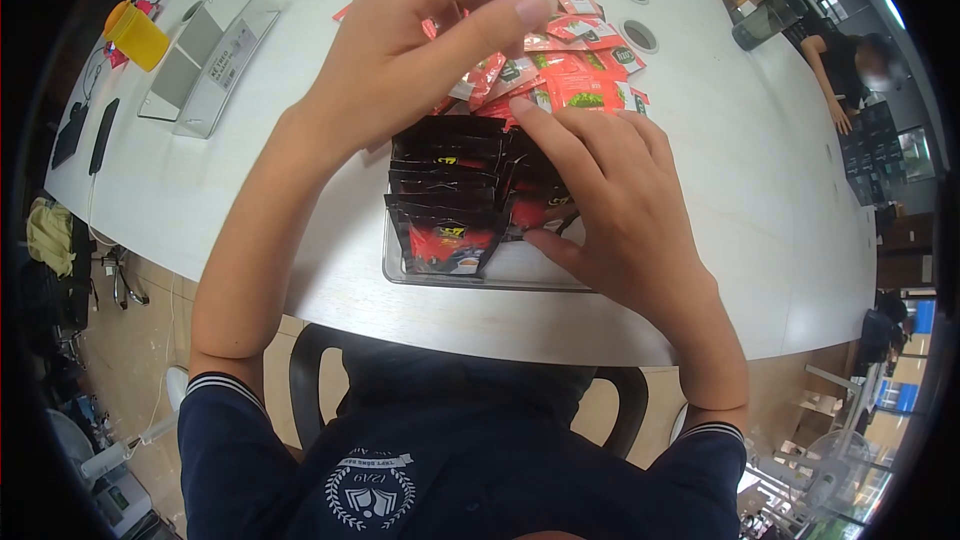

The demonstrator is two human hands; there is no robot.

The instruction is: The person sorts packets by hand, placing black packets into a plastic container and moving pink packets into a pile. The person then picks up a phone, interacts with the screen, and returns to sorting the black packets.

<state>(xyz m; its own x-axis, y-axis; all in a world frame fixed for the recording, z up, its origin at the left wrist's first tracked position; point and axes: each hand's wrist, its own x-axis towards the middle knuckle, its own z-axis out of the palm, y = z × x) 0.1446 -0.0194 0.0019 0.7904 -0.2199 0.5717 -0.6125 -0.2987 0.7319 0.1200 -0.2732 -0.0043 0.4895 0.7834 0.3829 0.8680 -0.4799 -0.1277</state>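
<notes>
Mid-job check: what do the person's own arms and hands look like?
The left grip and right grip are bare human hands, with no glove, ring, watch or cable visible. The left sleeve and right sleeve are short, navy and white-striped at the edge.

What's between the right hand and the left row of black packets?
In the head view, a second row of black packets lies between the right hand and the left row, partly hidden by that hand.

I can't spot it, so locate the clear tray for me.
In the head view, the clear tray sits mid-picture by the near edge of the white table, under black sachets, with the right hand over its right side, red sachets beyond.
</notes>
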